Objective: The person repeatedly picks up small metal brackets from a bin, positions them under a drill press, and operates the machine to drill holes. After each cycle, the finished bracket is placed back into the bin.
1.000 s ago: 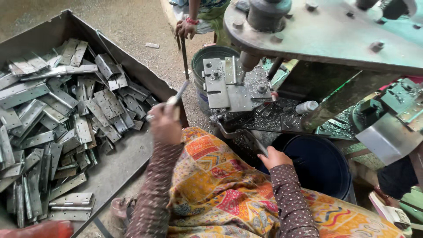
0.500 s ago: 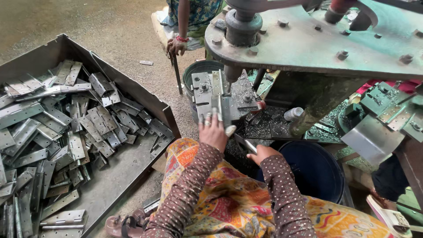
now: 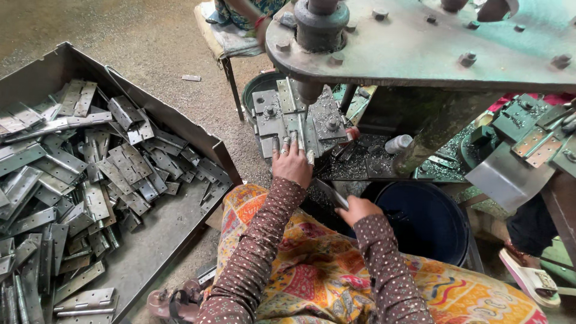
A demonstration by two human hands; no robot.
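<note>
The left hand (image 3: pixel 292 163) has moved up since the earlier frame and now rests fingers spread on the press's metal die plate (image 3: pixel 282 117), pressing a hinge strip (image 3: pixel 302 141) flat beneath the ram (image 3: pixel 312 90). The right hand (image 3: pixel 356 210) stays low by the lap, closed around a dark flat metal piece (image 3: pixel 329 193) (half hidden by the fingers). The tray of hinges (image 3: pixel 90 180) lies to the left; a dark blue bucket (image 3: pixel 429 219) stands just right.

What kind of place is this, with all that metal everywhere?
Probably a small metal workshop where hinges get made. A big tray is heaped with metal hinges, a heavy press machine stands above, and the left hand reaches to its metal block.
</note>
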